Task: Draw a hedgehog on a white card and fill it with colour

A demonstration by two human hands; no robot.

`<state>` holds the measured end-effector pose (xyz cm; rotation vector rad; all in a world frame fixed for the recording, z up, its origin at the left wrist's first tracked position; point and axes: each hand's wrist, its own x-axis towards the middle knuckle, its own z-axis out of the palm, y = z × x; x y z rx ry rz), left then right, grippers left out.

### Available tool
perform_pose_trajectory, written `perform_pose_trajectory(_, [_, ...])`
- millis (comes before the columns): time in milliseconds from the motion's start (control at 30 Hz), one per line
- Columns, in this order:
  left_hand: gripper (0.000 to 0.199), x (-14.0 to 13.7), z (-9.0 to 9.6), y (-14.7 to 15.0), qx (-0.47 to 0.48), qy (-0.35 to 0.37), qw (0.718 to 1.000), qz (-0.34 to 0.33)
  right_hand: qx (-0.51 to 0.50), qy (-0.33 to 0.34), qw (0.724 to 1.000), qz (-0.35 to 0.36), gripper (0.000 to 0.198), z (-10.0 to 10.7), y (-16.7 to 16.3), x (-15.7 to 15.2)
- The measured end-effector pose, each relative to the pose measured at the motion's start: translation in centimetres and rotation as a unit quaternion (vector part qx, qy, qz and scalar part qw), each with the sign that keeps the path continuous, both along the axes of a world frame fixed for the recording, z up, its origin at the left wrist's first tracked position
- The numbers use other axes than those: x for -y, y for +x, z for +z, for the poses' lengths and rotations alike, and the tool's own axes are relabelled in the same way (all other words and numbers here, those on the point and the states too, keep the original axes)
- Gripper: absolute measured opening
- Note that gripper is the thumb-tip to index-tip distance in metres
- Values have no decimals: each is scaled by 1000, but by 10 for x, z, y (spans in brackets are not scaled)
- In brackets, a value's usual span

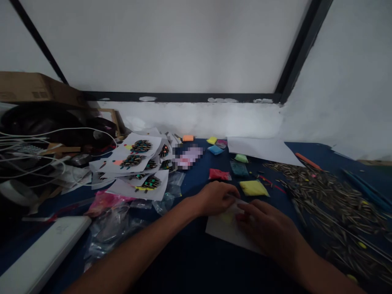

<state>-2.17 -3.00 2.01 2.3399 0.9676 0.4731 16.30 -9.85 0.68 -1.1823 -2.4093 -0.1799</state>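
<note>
A white sheet of paper (217, 231) lies on the blue table in front of me, with a pale yellow patch (227, 217) on it. My left hand (218, 198) rests at the sheet's upper edge, its fingers curled in and their tips hidden. From the right, my right hand (269, 224) bends over the same sheet, thumb and fingers drawn together close to the left hand. What lies between the fingers of either hand is too dark and small to name. Just beyond the hands are a yellow packet (254, 188) and a red packet (219, 174).
Several papers (139, 153) bearing dark spiky figures are stacked at left, near clear plastic bags (112, 224) and a long white object (45, 251). Small dark slivers (333, 196) spread across the right. Behind are a blue packet (216, 150) and an orange block (188, 138).
</note>
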Motion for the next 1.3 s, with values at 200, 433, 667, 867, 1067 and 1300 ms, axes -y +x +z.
perform_pose_trajectory(200, [24,4,-11,2,19,46,999,22,28,-34,999,1,16,0,-4,-1])
perform_pose_trajectory(433, [26,9,-15,4,-13,97,995,16,37,28,999,19,18,4,-5,1])
perform_pose_trajectory(667, [25,8,-17,1,6,87,996,15,21,81,996,12,21,4,-1,5])
perform_pose_trajectory(867, [28,9,-17,2,9,88,996,15,19,16,1000,14,22,2,0,5])
perform_pose_trajectory(1067, [30,8,1,-4,29,111,993,-4,35,3,999,31,23,1,-1,4])
perform_pose_trajectory(1300, [40,14,20,-9,-74,102,986,-106,40,-14,999,28,19,4,-2,3])
